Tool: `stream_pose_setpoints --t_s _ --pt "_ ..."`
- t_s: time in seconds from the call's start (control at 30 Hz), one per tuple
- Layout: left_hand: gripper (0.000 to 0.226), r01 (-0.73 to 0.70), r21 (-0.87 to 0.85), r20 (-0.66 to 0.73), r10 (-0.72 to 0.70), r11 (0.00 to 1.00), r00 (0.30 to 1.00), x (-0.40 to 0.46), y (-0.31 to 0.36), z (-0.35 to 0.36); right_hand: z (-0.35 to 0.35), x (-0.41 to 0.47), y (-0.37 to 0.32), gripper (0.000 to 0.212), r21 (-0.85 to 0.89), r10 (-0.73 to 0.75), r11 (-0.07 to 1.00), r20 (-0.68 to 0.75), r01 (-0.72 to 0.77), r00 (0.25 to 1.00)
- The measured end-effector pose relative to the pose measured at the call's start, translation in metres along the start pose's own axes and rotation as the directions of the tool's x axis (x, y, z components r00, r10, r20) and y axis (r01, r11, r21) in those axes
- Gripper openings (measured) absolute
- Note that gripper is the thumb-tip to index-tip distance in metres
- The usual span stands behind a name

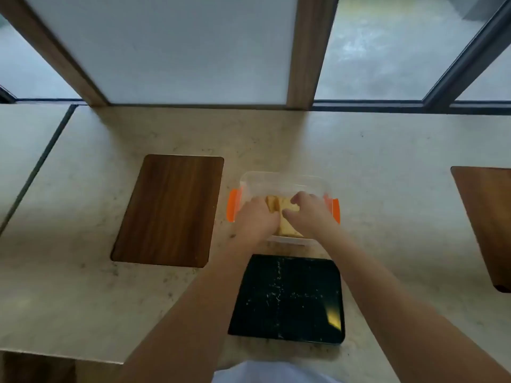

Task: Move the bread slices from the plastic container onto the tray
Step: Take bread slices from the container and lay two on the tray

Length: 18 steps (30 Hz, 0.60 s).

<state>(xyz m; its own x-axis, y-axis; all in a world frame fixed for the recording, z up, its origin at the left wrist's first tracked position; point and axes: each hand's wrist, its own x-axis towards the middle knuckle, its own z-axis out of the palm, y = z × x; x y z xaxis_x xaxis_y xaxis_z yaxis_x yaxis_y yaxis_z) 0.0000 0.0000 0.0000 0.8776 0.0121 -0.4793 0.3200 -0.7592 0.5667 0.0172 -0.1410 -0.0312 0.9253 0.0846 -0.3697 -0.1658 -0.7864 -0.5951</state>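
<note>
Both hands are reaching into the clear plastic container [284, 181], left hand [258, 217] and right hand [309, 214] curling around the bread slices [279, 207] between them, while the empty black tray [287, 298] is sitting just nearer the person on the worktop [387, 167].
</note>
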Motion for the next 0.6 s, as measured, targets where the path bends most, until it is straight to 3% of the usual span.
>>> stream_pose_setpoints --t_s 0.2,0.47,0.6 --pt "0.018 0.068 0.054 0.013 -0.069 0.996 0.998 0.026 0.005 0.011 0.011 0.023 0.003 0.059 -0.056 0.129 0.991 0.144 -0.122 0.981" --pt "0.027 0.160 0.022 -0.021 -0.159 0.987 0.987 0.048 0.005 0.027 0.020 0.038 0.012 0.065 -0.117 0.211 0.975 0.240 -0.188 0.947" --pt "0.020 0.197 0.012 0.026 -0.198 0.980 0.980 0.056 0.003 0.032 0.029 0.046 0.017 0.067 -0.145 0.232 0.968 0.234 -0.203 0.944"
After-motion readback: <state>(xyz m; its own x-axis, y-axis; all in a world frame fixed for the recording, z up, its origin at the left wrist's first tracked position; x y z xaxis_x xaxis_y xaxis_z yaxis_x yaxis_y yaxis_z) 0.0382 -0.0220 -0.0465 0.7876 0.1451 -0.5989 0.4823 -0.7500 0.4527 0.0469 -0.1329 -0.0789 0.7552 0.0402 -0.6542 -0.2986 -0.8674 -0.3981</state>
